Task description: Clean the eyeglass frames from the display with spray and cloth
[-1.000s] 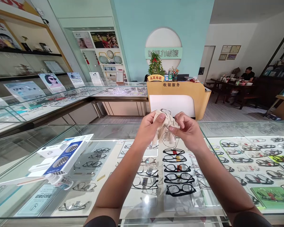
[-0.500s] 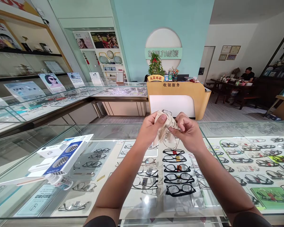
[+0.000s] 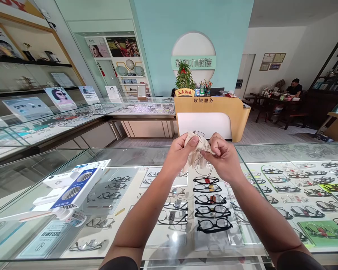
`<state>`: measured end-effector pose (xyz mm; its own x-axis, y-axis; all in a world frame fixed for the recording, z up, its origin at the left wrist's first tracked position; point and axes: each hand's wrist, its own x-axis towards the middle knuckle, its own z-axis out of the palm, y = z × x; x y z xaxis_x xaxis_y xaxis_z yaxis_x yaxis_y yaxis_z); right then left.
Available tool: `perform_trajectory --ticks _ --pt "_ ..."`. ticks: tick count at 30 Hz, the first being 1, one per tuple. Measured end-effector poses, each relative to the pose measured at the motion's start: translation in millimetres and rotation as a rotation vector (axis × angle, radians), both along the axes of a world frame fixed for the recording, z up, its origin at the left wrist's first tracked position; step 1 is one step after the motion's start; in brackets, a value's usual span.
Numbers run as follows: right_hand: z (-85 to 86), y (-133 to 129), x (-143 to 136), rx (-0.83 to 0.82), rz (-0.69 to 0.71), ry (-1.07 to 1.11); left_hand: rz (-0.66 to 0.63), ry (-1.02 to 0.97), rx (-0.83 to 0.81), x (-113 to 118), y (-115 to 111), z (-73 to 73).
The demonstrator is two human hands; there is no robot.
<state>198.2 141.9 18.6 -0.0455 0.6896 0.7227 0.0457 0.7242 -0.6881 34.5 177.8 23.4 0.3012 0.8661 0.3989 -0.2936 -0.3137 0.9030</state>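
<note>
Above the glass counter, my left hand (image 3: 181, 152) is closed with the thumb pressing a cream cloth (image 3: 196, 144). The cloth is wrapped around part of a pair of thin-framed eyeglasses (image 3: 203, 167); one round lens hangs out below it, and a bit of frame shows above. My right hand (image 3: 224, 153) is also closed, its fingers curled and its thumb against the cloth's right side near the top of the lens. How far the right fingers grip the frame is hidden by the cloth and hand. Black eyeglasses (image 3: 212, 212) lie in a column below the hands.
Under my arms runs a glass display counter (image 3: 169, 258) with many frames inside. To the left on the glass are a blue and white box (image 3: 74, 189) and a small white bottle (image 3: 70, 216). A wooden cashier desk (image 3: 238, 116) stands ahead; a person (image 3: 294, 89) sits far right.
Both hands stay almost in place, with the cloth and eyeglasses still between them. The view has shifted very slightly.
</note>
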Motion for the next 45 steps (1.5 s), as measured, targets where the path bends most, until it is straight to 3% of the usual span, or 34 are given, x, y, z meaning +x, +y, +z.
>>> perform_trajectory --ticks 3,9,18,21,26,28,34,40,45 --pt "1.0 0 0 -0.009 0.031 0.025 0.015 -0.009 -0.002 -1 0 0.9" --pt "1.5 2 3 -0.04 0.108 0.01 0.167 -0.031 0.047 -3 0 2.9" --pt "-1.5 -1 -4 -0.021 -0.137 -0.142 0.338 -0.042 0.104 2 -5 0.5" --pt "-1.8 1 -3 -0.023 -0.151 -0.137 0.317 -0.02 0.095 -1 -5 2.6" --pt "2.2 2 5 -0.079 -0.02 -0.099 0.119 0.081 0.11 -5 -7 7.8" --pt "3.3 1 6 -0.085 0.05 -0.143 0.145 0.072 0.138 -4 -9 6.6" --pt "-2.7 -1 -6 -0.138 0.153 -0.12 0.432 0.0 0.231 3 -9 0.3" --pt "-4.0 10 2 -0.227 0.16 0.08 0.289 0.079 0.117 -21 5 8.1" --pt "2.7 13 17 -0.262 0.096 0.208 0.345 0.085 0.108 -41 8 14.1"
